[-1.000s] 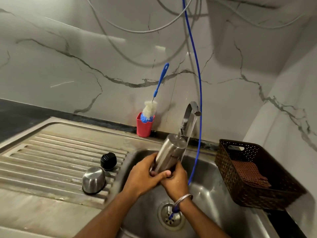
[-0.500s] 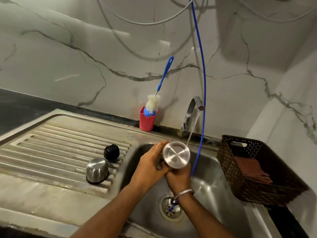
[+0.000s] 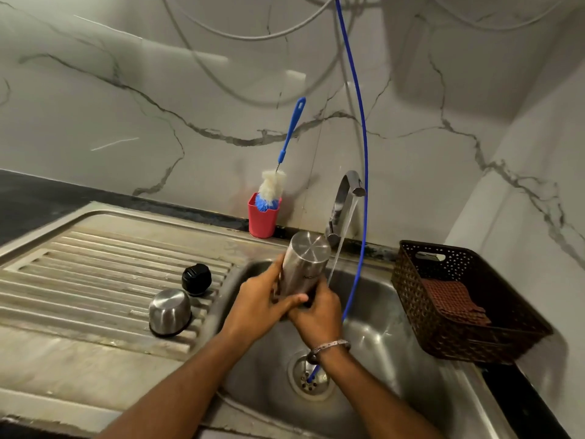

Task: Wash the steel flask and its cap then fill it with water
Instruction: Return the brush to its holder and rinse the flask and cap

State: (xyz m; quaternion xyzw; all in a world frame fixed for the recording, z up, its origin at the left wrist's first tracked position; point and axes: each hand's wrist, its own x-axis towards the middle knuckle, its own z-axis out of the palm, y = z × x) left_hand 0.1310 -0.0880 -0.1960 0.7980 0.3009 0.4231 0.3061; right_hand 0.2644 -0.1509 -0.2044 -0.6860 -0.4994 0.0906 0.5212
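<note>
1. Between the curled fingers of both hands, over the sink [image 3: 373, 318], the flask [image 3: 302, 267] stands base up and mouth down, tilted a little away from the person. It could slip and drop into the basin: steel is smooth, the tap [image 3: 345, 198] is running, and the grip sits low on the body with the heavy base above the fingers.
2. Just right of the fingers the stream [image 3: 340, 245] falls past the flask, seemingly not onto it, so the rinse may be poor unless the flask shifts under it.
3. A blue hose [image 3: 364, 172] hangs close beyond the right hand's knuckles; a swing of the flask could knock it.
4. Left hand [image 3: 262, 302]: fingers wrapped round the flask's lower part, thumb across the front, forearm rising from lower left.
5. Right hand [image 3: 318, 315]: curled round the mouth end, back toward the camera, wrist bent up.
6. Well left of the fingers, the cap [image 3: 196, 278] and steel cup [image 3: 169, 312] rest on the drainboard [image 3: 95, 280], untouched.
</note>
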